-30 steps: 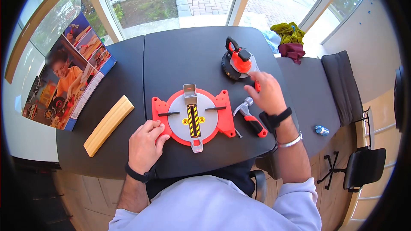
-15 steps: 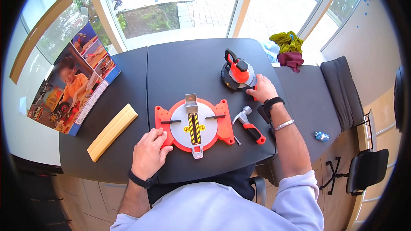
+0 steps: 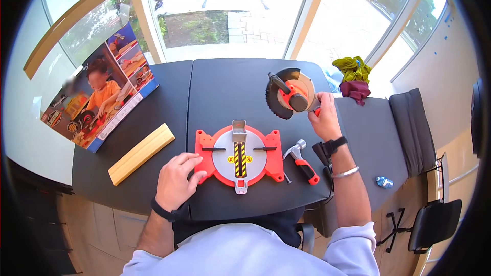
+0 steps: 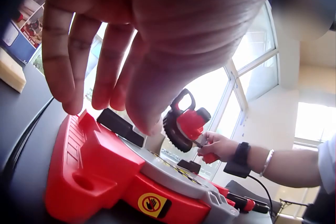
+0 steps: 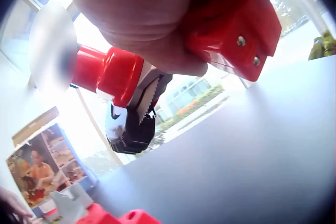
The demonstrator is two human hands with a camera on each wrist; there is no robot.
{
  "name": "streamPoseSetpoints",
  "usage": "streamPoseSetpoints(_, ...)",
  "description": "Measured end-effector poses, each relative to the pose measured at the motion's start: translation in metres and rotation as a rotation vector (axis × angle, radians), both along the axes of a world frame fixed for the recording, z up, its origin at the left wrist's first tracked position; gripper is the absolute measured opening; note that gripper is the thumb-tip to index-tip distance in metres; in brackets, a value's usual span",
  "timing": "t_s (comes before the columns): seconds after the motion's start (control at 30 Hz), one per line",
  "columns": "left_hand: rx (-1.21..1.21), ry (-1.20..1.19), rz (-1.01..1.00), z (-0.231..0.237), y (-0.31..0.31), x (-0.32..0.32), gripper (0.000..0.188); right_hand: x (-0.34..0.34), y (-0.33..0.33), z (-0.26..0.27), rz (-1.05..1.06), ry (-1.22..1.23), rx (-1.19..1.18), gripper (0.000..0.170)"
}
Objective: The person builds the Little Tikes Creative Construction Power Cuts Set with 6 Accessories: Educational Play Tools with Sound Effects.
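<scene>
My right hand (image 3: 326, 120) grips the red handle (image 5: 231, 32) of a toy miter saw (image 3: 296, 98), black, red and grey with a toothed blade. In the right wrist view the saw is held up above the tabletop. Front and centre on the table lies the saw's red base (image 3: 205, 159) with a grey disc, a striped yellow-black slot and black levers. My left hand (image 3: 175, 180) is at the base's left edge, its fingers extended over the red corner in the left wrist view and holding nothing.
Right of the base lie a toy hammer (image 3: 305, 167) and a grey nail (image 3: 287, 175). To the left are a wooden block (image 3: 140, 154) and a large picture box (image 3: 102, 89). Crumpled clothes (image 3: 353, 74) and a small bottle (image 3: 384, 182) sit on the side bench.
My right hand has reached to the saw's handle, gripped it and lifted and tilted the saw. My left hand has stayed by the base, its fingers loosening from the corner.
</scene>
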State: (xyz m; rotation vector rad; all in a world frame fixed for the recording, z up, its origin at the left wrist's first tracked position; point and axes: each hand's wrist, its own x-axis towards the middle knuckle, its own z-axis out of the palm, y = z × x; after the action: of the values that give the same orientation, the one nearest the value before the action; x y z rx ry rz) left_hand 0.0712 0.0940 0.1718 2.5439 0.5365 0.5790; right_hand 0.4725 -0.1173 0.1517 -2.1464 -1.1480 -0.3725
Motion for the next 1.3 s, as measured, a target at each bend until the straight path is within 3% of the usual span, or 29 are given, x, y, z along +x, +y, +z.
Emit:
streamPoseSetpoints(0.07, -0.002, -0.036, 0.003, 0.005, 0.002, 0.005, 0.034, -0.024, 0.012, 0.016, 0.111, -0.067, 0.070, 0.051)
streamPoseSetpoints(0.13, -0.070, -0.122, -0.046, 0.007, 0.000, 0.011, 0.034, -0.051, 0.022, 0.025, 0.232, 0.551, 0.216, 0.046)
streamPoseSetpoints(0.17, -0.052, -0.138, -0.069, 0.009, 0.000, 0.014, 0.035, -0.067, 0.027, 0.030, 0.321, 0.653, 0.320, 0.037)
streamPoseSetpoints(0.3, -0.036, -0.092, -0.101, 0.008, -0.004, 0.021, 0.038, -0.078, 0.035, 0.003, 0.540, 0.634, 0.318, 0.026)
streamPoseSetpoints(0.33, -0.040, -0.098, -0.083, 0.006, -0.004, 0.022, 0.038, -0.073, 0.041, -0.006, 0.593, 0.320, 0.281, 0.030)
streamPoseSetpoints(0.4, -0.036, -0.096, -0.103, 0.001, -0.004, 0.023, 0.039, -0.097, 0.060, 0.016, 0.765, 1.029, 0.576, 0.035)
streamPoseSetpoints(0.43, -0.035, -0.076, -0.101, -0.002, -0.003, 0.022, 0.042, -0.099, 0.064, 0.025, 0.776, 0.900, 0.405, 0.049)
streamPoseSetpoints(0.47, -0.042, -0.081, -0.083, -0.004, -0.002, 0.022, 0.042, -0.116, 0.071, 0.032, 0.730, 0.861, 0.509, 0.054)
streamPoseSetpoints(0.53, -0.025, -0.063, -0.071, -0.009, -0.001, 0.022, 0.046, -0.128, 0.072, 0.047, 0.586, 0.760, 0.322, 0.058)
streamPoseSetpoints(0.57, -0.035, -0.068, -0.050, -0.011, 0.000, 0.023, 0.046, -0.129, 0.074, 0.058, 0.480, 0.905, 0.205, 0.051)
streamPoseSetpoints(0.67, -0.019, -0.050, -0.032, -0.021, 0.001, 0.022, 0.052, -0.137, 0.077, 0.052, 0.493, 0.713, 0.182, 0.050)
streamPoseSetpoints(0.7, -0.025, -0.014, -0.028, -0.025, 0.001, 0.022, 0.054, -0.138, 0.079, 0.050, 0.515, 0.935, 0.284, 0.049)
streamPoseSetpoints(0.73, -0.031, 0.021, -0.027, -0.027, 0.001, 0.023, 0.056, -0.135, 0.082, 0.046, 0.525, 0.938, 0.272, 0.049)
streamPoseSetpoints(0.8, -0.057, 0.075, -0.015, -0.030, 0.000, 0.022, 0.058, -0.128, 0.088, 0.036, 0.509, 0.640, 0.184, 0.049)
streamPoseSetpoints(0.93, -0.020, 0.097, -0.009, -0.034, -0.001, 0.020, 0.062, -0.114, 0.097, 0.025, 0.642, 0.694, 0.153, 0.046)
streamPoseSetpoints(1.07, -0.003, 0.112, -0.016, -0.035, -0.001, 0.020, 0.065, -0.113, 0.101, 0.013, 0.618, 0.814, 0.210, 0.045)
streamPoseSetpoints(1.13, 0.005, 0.119, -0.013, -0.034, -0.002, 0.020, 0.064, -0.110, 0.102, 0.008, 0.630, 0.663, 0.141, 0.045)
streamPoseSetpoints(1.27, 0.003, 0.118, -0.024, -0.034, 0.000, 0.020, 0.064, -0.115, 0.104, 0.007, 0.681, 0.698, 0.141, 0.044)
streamPoseSetpoints(1.3, 0.000, 0.121, -0.027, -0.033, -0.001, 0.020, 0.064, -0.119, 0.103, 0.011, 0.707, 0.809, 0.145, 0.044)
